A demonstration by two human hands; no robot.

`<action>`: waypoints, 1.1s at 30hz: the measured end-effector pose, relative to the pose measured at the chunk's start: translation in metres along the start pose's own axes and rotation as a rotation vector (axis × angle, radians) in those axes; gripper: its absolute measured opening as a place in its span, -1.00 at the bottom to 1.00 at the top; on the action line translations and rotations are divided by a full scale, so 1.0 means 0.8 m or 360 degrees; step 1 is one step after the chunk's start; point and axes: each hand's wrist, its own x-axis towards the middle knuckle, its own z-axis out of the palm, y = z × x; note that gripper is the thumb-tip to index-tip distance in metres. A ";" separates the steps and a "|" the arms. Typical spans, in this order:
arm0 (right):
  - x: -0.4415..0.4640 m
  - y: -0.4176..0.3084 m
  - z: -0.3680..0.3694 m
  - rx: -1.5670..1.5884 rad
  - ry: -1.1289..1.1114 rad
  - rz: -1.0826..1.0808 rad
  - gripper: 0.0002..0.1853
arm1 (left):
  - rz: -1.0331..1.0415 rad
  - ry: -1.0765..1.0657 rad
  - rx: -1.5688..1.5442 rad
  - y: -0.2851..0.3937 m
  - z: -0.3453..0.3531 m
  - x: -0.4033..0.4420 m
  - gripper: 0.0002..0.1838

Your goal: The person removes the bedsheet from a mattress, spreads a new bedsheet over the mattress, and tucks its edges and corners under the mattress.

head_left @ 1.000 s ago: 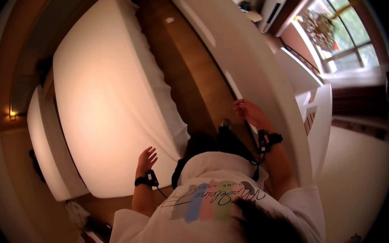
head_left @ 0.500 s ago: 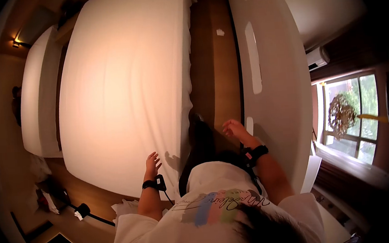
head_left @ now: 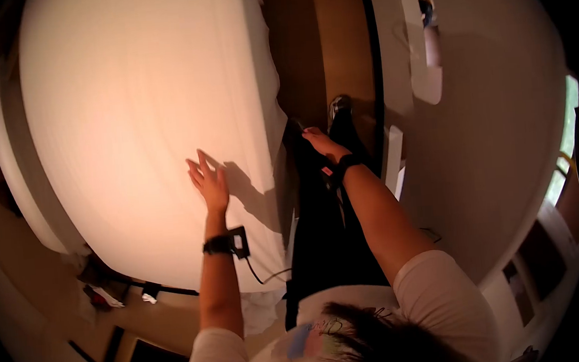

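Note:
A white sheet (head_left: pixel 139 91) covers the wide bed on my left, lying mostly smooth with faint creases, its edge hanging down the side. My left hand (head_left: pixel 209 184) is spread over the sheet near the bed's side, fingers apart and casting a shadow; whether it touches the cloth I cannot tell. My right hand (head_left: pixel 325 144) reaches down in front of my dark-trousered legs, close to the bed's side. Its fingers look stretched out, with nothing visible in them. Each wrist wears a black strap (head_left: pixel 218 245) with a small device.
A wooden floor strip (head_left: pixel 343 40) runs between the bed and a pale wall (head_left: pixel 488 117) on the right. My shoe (head_left: pixel 339 105) stands on it. A second white-covered bed (head_left: pixel 22 154) is at far left. A cable (head_left: pixel 252 272) hangs from my left wrist device.
My view has tilted down and closer to the bed. Both hands have reached farther forward, the left over the sheet with fingers spread, the right toward the bed's side.

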 end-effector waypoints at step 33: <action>0.074 -0.069 0.147 0.1268 -0.0101 0.0802 -0.40 | -0.0287 -0.0441 0.0146 0.137 0.047 -0.016 0.00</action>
